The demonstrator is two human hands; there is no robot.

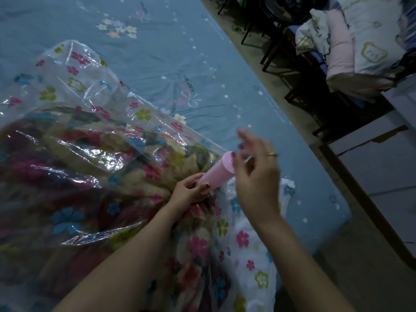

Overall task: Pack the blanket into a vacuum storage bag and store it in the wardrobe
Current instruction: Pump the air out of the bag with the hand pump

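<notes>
A clear vacuum storage bag (74,86) printed with coloured flowers lies on the bed, and a multicoloured floral blanket (74,158) fills its lower part. A pink hand pump (217,171) stands tilted on the bag. My left hand (189,192) grips the pump's lower end against the bag. My right hand (254,167) is at the pump's upper end, motion-blurred, with its fingers curled around the thin handle rod there.
The bed wears a blue sheet (175,48) with stars and flowers. A strip of floor runs along its right edge. Beyond stand dark chairs (281,41) and a stack of folded bedding (360,46). A wooden frame (364,206) lies at the right.
</notes>
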